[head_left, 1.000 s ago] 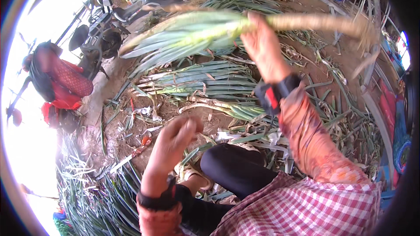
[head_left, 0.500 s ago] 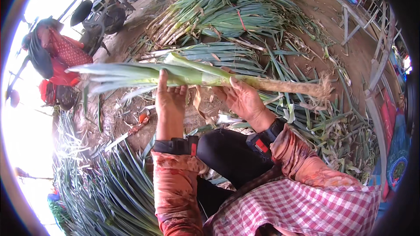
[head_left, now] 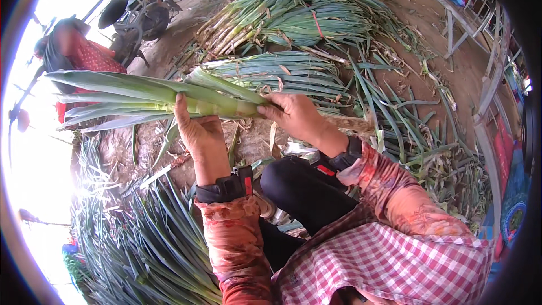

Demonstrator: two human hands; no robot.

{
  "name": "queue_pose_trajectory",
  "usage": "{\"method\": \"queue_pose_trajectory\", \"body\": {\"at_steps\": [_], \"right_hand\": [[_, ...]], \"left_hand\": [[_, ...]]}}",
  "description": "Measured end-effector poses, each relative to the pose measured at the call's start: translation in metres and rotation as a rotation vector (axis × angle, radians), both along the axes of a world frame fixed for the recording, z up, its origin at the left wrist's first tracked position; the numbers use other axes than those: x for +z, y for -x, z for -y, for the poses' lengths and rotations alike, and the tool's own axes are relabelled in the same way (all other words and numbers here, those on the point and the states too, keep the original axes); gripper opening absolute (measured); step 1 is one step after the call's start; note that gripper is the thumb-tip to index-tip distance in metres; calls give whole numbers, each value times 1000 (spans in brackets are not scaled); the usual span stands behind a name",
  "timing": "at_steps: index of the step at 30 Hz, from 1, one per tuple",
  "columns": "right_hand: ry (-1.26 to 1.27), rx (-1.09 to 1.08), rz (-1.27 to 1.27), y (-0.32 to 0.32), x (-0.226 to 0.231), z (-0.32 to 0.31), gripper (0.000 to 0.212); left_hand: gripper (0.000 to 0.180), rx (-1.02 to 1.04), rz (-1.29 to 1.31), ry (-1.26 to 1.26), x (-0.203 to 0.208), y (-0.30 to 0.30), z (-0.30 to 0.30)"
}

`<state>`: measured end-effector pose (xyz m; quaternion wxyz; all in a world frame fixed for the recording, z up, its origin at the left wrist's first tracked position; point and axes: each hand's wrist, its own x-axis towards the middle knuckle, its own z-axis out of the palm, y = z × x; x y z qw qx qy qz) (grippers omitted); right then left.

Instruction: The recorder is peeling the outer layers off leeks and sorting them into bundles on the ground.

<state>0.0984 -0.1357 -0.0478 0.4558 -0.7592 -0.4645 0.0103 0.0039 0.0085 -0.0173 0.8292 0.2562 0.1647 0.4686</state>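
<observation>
A leek [head_left: 226,105] lies crosswise in front of me, its green leaves fanned to the left. My left hand [head_left: 199,138] holds it from below, thumb over the near side and fingers curled underneath. Around the stalk's middle, my right hand [head_left: 299,120] is closed with its back toward me, thumb and fingers pinching at a leaf base. A loose leaf sticks up between the two hands. To the right of my right hand, the pale root end shows partly, with the wrist covering some of it.
Beyond my hands lie a row of leeks [head_left: 282,73] and a large tied heap [head_left: 322,14]. More leeks [head_left: 152,243] spread at lower left. Stripped leaves [head_left: 446,169] litter the right side, beside a metal frame [head_left: 486,135]. Another person [head_left: 93,51] and a bike [head_left: 144,17] are at far left.
The leek and both hands have shifted left. My right hand has turned from palm-up support under the stalk to a pinch with its back toward me.
</observation>
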Motion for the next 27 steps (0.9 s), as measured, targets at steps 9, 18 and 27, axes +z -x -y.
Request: {"method": "queue_pose_trajectory", "body": {"at_steps": [9, 18, 27], "right_hand": [[71, -185, -211, -21, -36, -5, 30], [709, -1046, -56, -157, -148, 331, 32], [32, 66, -43, -44, -3, 59, 29]], "left_hand": [[61, 76, -46, -86, 6, 2, 12], [63, 286, 0, -229, 37, 45, -20], [65, 147, -120, -177, 13, 19, -4]]}}
